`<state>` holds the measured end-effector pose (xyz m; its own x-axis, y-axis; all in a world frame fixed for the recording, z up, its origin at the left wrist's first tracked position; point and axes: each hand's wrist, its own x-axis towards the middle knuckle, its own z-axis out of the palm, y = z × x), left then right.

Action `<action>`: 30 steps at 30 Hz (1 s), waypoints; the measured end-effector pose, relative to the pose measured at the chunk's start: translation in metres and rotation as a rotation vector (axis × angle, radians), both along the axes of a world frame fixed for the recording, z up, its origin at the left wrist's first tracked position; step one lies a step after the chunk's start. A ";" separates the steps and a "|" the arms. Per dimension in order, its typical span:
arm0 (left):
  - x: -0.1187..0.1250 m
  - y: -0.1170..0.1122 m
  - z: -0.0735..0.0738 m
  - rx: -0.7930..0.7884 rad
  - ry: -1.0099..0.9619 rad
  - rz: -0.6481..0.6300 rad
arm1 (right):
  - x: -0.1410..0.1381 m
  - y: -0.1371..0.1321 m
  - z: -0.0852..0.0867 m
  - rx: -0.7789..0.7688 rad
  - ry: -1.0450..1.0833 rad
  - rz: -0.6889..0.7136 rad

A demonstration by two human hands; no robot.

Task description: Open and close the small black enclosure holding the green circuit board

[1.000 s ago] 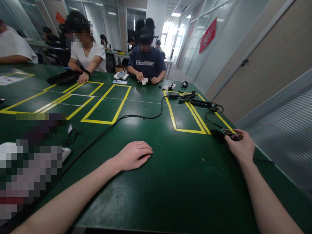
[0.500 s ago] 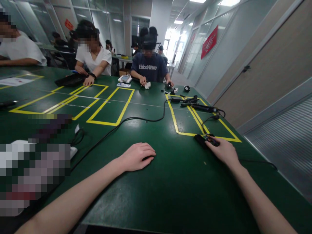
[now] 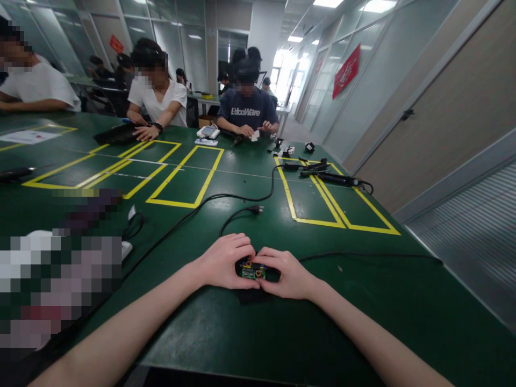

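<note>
One board [image 3: 253, 270], between left grip [image 3: 223, 262], right grip [image 3: 288, 274]

Place: an electronics assembly workshop, run like a shared production or training floor.
Bench: a long green-topped bench [image 3: 322, 312] with several people seated along it.
Station marks: yellow tape rectangles [image 3: 183, 177] divide the bench top into separate work areas.
Gear: a small green circuit board [image 3: 250, 270], a loose plug [image 3: 256, 208] on a black lead, and a black handheld tool [image 3: 334, 177] with its cable.
Workers: a person in a dark shirt [image 3: 248, 110] and a person in a white shirt [image 3: 161, 99] handle small parts opposite.
Room: glass partition walls [image 3: 363, 102], a red banner [image 3: 345, 70], ceiling panel lights [image 3: 373, 5], more benches behind.
</note>
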<state>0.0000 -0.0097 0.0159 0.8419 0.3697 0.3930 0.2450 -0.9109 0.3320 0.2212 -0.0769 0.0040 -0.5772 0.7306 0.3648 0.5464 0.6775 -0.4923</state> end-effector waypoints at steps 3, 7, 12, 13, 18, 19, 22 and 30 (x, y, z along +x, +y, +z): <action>0.000 0.001 0.000 -0.040 0.011 -0.019 | 0.006 0.003 -0.006 0.051 0.098 -0.036; -0.001 0.003 0.000 -0.046 0.041 -0.002 | 0.010 0.000 -0.010 0.133 0.146 -0.093; -0.002 0.005 -0.002 -0.047 0.064 0.053 | 0.010 0.000 -0.006 0.213 0.098 -0.105; -0.002 0.005 -0.004 -0.048 0.066 0.064 | 0.010 0.001 -0.006 0.226 0.070 -0.107; -0.002 0.005 -0.010 -0.032 0.106 0.119 | 0.009 0.006 -0.007 0.282 -0.039 -0.193; -0.002 0.005 -0.010 -0.035 0.096 0.119 | 0.009 0.007 -0.008 0.272 -0.035 -0.202; -0.003 0.006 -0.006 -0.056 0.025 0.074 | 0.006 0.005 -0.008 0.226 0.004 -0.180; -0.003 0.007 -0.002 -0.049 0.011 0.144 | 0.005 0.005 -0.002 0.147 -0.018 -0.112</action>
